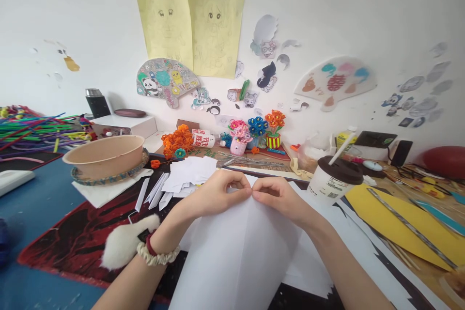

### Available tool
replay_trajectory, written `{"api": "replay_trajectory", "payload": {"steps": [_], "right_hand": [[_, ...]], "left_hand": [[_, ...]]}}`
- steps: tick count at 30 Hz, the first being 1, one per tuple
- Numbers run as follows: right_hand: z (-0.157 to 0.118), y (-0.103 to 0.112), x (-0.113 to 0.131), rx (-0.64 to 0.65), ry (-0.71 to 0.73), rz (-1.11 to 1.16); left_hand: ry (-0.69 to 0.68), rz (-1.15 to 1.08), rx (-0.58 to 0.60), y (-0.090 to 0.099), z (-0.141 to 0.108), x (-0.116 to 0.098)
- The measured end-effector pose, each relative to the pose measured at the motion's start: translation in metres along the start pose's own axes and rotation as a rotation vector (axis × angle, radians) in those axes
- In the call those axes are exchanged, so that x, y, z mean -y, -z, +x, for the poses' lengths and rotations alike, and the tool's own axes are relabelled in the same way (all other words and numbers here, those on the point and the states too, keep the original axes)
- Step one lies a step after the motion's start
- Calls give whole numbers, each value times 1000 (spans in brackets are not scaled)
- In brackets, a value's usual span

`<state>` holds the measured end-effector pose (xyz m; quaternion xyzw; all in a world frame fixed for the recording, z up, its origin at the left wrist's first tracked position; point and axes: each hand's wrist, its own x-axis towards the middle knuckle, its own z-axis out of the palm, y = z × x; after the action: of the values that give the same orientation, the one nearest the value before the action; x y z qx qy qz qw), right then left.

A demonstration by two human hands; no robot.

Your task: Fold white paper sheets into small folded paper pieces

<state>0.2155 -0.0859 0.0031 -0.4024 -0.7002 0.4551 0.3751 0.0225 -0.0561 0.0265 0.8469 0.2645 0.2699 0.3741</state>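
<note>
Both hands meet at the top edge of a large white sheet of paper, which bulges toward me with a faint crease down its middle. My left hand pinches that edge between thumb and fingers. Right beside it, my right hand pinches the same edge, the two thumb tips almost touching. More white paper lies beneath the sheet. Just left of my left hand is a pile of small white paper pieces with several folded strips. A white fluffy object rests by my left wrist.
A lidded drink cup with a straw stands close to my right hand. A beige bowl sits at left, near pipe cleaners. Pipe-cleaner flowers stand along the wall. Yellow sheets lie at right.
</note>
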Motion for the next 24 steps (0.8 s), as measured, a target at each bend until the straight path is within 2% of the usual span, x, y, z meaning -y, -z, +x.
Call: {"api": "replay_trajectory", "payload": {"steps": [4, 15, 20, 24], "right_hand": [[1, -1, 0, -27, 11, -7], [4, -6, -5, -153, 67, 112], [2, -5, -5, -147, 75, 106], [1, -1, 1, -163, 58, 3]], "left_hand": [[6, 1, -20, -4, 1, -2], [48, 1, -205, -16, 3, -2], [37, -18, -179, -14, 3, -2], [48, -14, -165, -6, 3, 2]]}}
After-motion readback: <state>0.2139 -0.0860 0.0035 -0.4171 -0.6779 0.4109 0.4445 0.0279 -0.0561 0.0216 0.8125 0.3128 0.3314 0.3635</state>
